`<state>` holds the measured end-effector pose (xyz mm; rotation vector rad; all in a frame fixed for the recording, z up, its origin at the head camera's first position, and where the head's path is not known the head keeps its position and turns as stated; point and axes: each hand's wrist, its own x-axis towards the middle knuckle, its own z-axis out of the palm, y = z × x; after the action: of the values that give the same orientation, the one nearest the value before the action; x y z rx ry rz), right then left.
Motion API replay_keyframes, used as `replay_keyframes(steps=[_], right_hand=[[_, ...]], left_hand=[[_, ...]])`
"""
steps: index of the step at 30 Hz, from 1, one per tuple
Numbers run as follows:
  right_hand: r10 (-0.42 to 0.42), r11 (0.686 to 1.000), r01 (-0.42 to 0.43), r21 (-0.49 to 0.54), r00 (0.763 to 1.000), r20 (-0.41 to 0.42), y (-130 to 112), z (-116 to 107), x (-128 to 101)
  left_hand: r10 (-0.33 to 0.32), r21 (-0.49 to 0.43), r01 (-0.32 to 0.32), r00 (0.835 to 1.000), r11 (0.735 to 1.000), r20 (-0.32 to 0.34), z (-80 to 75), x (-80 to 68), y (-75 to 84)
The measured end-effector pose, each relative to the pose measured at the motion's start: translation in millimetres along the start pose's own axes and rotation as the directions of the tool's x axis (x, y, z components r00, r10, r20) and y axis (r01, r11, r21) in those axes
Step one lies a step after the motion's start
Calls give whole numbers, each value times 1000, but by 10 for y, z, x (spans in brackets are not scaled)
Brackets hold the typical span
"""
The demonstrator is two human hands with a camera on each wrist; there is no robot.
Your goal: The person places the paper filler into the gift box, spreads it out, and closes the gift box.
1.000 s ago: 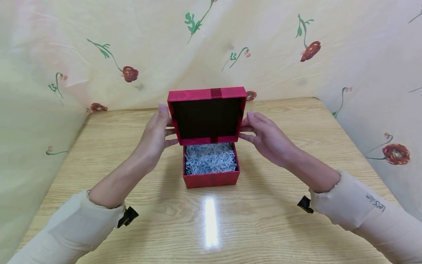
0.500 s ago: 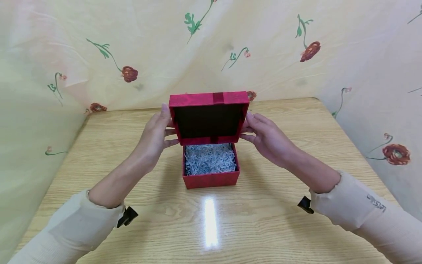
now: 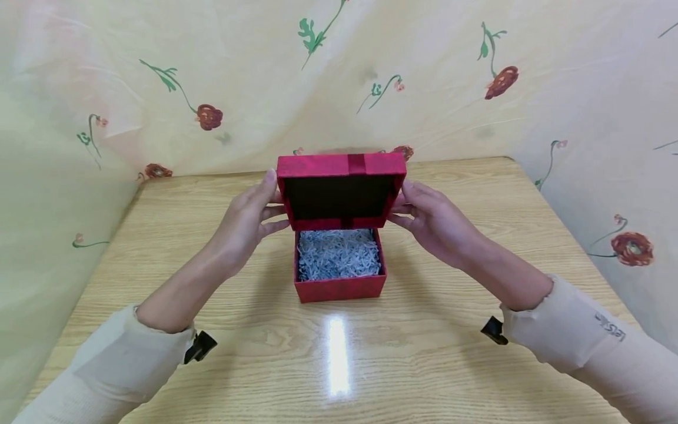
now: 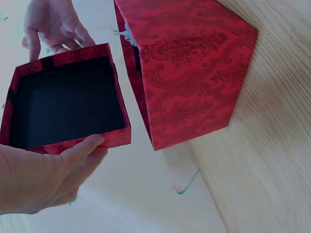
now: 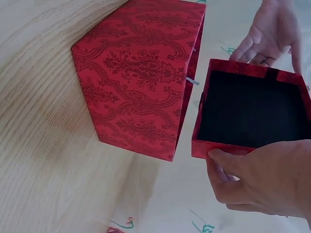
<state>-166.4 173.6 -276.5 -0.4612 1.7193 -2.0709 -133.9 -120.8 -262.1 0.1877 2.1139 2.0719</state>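
1. Since the earlier frames the lid (image 3: 341, 191) has dropped a little and shifted slightly right; hands moved with it.
2. Left hand (image 3: 249, 221) grips the lid's left edge, fingers curled on the rim.
3. Right hand (image 3: 431, 221) grips the lid's right edge the same way.
4. Lid is held off the table (image 3: 477, 194), tilted, black inside facing the camera, just above the back of the box (image 3: 339, 287).
5. Box stands open on the table, filled with grey shredded paper (image 3: 338, 254).
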Motion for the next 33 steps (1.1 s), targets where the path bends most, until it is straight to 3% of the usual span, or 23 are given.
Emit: replay_keyframes(steps=[6,10,15,18,21,24,28,31,33], right_hand=[[15,999,-15,45,1000,9,-23,-27,-22],[45,998,-45,43,999,6,-66,-30,-38],[78,997,-78,10,997,13,-105,-42,-46],[91,995,-91,-28,996,20,-111,-63,-49],[99,990,-94,-104,994,36,-114,-95,-50],[115,972,-100,-211,992,58,-123,-130,-56],[151,928,-116,-354,986,74,-131,-169,-70],[169,910,-126,-394,983,77,-123,-181,-69],[174,906,-131,-402,982,72,-114,-179,-66]], left_hand=[[90,-19,-89,993,996,73,-66,-22,-65],[118,-41,-114,986,993,122,-129,-36,-127],[61,60,-71,986,996,155,-229,-77,-183],[20,177,-45,990,983,140,-285,-100,-218],[15,210,-47,988,977,151,-323,-115,-273],[25,179,-59,982,982,188,-340,-133,-338],[40,72,-59,972,996,233,-331,-163,-398],[61,-5,-62,965,998,254,-301,-177,-424],[87,-8,-88,961,996,261,-275,-181,-442]])
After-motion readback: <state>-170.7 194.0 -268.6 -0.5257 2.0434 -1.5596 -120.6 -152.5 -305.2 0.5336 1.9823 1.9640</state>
